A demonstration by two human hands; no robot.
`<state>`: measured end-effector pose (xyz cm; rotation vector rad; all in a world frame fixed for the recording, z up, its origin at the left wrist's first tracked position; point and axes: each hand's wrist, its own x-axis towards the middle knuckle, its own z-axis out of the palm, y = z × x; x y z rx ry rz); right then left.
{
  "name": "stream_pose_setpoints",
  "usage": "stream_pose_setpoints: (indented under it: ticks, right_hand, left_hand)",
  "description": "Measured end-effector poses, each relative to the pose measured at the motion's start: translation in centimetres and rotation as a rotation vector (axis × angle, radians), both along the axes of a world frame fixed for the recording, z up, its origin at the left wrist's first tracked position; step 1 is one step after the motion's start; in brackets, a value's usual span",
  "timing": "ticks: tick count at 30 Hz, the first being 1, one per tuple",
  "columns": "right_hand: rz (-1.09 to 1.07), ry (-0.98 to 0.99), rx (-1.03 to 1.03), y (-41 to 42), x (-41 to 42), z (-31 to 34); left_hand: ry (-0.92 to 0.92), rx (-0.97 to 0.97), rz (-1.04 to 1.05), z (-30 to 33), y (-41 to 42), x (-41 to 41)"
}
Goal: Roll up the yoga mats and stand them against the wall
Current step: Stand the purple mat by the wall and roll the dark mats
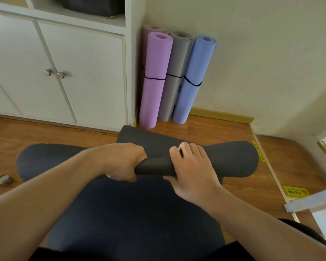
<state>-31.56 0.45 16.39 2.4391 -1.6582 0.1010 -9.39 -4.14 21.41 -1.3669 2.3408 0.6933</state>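
A dark grey yoga mat (132,208) is spread on the wooden floor (201,129), its far end rolled into a thick roll (231,159) lying crosswise. The roll is squeezed at its middle by both hands: the left hand (120,162) is curled round it from the near side, and the right hand (190,168) is wrapped over its top, thumb underneath. In the corner where the white cabinet (73,72) meets the wall (262,63), 4 rolled mats are stood upright: a purple mat (154,78), a grey mat (175,72), a blue mat (194,78), and a pink mat (149,29) behind them. Black bands are seen round 3 of them. A small round tin (4,180) is seen near the floor's left edge.
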Motion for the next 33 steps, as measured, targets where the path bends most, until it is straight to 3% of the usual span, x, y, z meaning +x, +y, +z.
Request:
stream_pose_setpoints:
  ticks: [4,7,11,18,23,29,33]
  right_hand:
    - [0.044,-0.003,0.155,-0.1,0.6,0.7]
    - [0.018,0.005,0.320,-0.6,0.9,1.4]
    - [-0.066,-0.026,0.374,-1.7,0.7,2.7]
    - [-0.220,-0.210,0.531,-2.1,0.2,3.4]
    - [-0.173,-0.119,0.435,-2.3,-0.2,3.0]
    - [0.001,0.003,0.066,-1.6,-0.4,1.2]
    - [0.006,0.001,-0.046,-0.9,0.3,0.2]
  left_hand:
    - [-0.066,0.043,-0.021,0.5,0.6,0.0]
    - [-0.143,-0.231,-0.067,0.0,1.6,0.2]
    - [-0.196,-0.656,-0.069,-2.4,4.3,-0.6]
    - [-0.060,-0.787,-0.034,-5.3,5.1,-1.2]
    - [-0.087,-0.707,0.009,-4.6,3.7,-2.6]
    - [-0.114,-0.610,0.088,-4.5,3.7,-3.2]
    - [-0.093,-0.531,0.111,-2.6,3.0,-2.4]
